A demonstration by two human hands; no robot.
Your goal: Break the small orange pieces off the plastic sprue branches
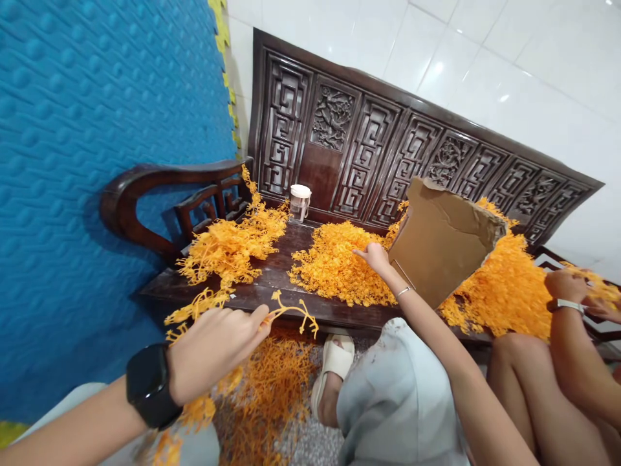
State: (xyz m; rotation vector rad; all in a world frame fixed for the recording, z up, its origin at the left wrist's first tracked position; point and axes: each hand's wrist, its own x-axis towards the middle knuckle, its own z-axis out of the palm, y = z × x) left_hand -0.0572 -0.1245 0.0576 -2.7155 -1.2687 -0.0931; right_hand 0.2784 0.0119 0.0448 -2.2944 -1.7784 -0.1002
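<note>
My left hand (226, 349), with a black watch on the wrist, is closed around an orange branched plastic strand (295, 312). The strand's thin forked tips stick out to the right past my fingers, while more orange strands (201, 307) show just behind this hand. Over the middle pile of small orange pieces (334, 265) is my right hand (376, 257), wearing a thin bracelet. Its fingers are drawn together and point left; whatever may be between them is too small to make out. A heap of tangled orange strands (233, 246) lies on the bench's left end.
A dark carved wooden bench (286, 243) carries the piles and a lidded clear cup (299, 202). A cardboard piece (444, 239) leans beside a larger orange pile (509, 285). At the right are another person's hands (565, 285). Orange strands (272, 388) cover the floor below.
</note>
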